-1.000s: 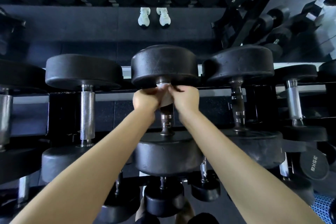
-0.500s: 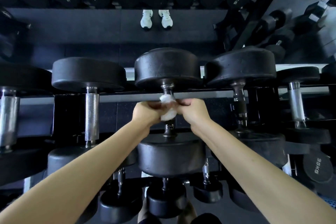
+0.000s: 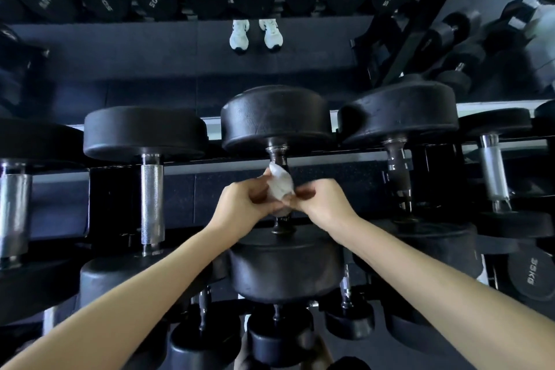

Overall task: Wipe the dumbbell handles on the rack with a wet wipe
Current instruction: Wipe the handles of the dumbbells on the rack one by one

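Note:
A large black dumbbell (image 3: pixel 276 120) lies on the rack straight ahead, its dark handle (image 3: pixel 277 156) running toward me. A crumpled white wet wipe (image 3: pixel 280 185) is wrapped around the middle of that handle. My left hand (image 3: pixel 243 200) pinches the wipe from the left and my right hand (image 3: pixel 322 200) pinches it from the right. Both hands hide the lower half of the handle; only its collar shows above the near weight head (image 3: pixel 285 270).
Neighbouring dumbbells lie on the same rack: one with a knurled chrome handle (image 3: pixel 152 204) to the left, one with a dark handle (image 3: pixel 398 177) to the right. Smaller dumbbells (image 3: pixel 276 336) sit on the tier below. A mirror behind shows white shoes (image 3: pixel 255 34).
Both hands with the wipe have slid down the handle toward me, from just under the far weight head to the handle's middle. The upper handle is now uncovered.

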`<state>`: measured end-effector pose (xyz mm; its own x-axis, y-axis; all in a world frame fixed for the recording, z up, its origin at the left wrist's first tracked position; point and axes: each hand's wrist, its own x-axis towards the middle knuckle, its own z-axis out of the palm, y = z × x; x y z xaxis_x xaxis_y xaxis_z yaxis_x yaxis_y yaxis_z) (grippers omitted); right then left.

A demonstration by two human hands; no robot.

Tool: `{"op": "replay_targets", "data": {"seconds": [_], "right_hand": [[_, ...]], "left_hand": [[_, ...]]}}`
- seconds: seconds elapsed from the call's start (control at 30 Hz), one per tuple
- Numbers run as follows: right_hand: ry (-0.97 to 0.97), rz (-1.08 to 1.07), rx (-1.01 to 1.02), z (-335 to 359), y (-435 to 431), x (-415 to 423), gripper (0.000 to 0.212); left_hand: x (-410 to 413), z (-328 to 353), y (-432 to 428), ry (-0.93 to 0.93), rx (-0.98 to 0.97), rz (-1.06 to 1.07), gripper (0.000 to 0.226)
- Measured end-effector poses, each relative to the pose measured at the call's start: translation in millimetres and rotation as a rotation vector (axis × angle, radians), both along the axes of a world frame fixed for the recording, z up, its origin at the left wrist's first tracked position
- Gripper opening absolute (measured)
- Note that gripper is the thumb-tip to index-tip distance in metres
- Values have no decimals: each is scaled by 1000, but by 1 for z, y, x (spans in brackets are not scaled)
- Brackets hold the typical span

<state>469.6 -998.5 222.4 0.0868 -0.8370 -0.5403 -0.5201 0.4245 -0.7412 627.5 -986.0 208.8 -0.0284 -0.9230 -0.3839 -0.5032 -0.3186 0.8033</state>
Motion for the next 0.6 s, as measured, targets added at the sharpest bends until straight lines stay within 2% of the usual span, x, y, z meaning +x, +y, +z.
{"op": "replay_targets", "data": {"seconds": [0.1,0.23,0.3,0.37,0.47,0.53,0.6], "right_hand": [[95,126,16,3,-14,0,25],[-19,-6,13,7,-33,4,22],[-37,-27,8,6,-26,4,28],[23,58,22,2,-14,-1,30],[127,169,66,-1,-1,-4,55],[185,215,70,2,-1,-5,56],[244,255,8,12,-5,-8,47]], "left_hand": [[0,0,-1,14,38,-12,55],[-7,4,-15,194,133,148,53],[-8,4,-13,208,160,139,48],[-5,2,-7,141,192,-1,39],[-2,-1,-5,-32,254,-237,39],[-1,4,-9,-85,287,-282,42],[1,15,-13,-96,298,-277,37]]}}
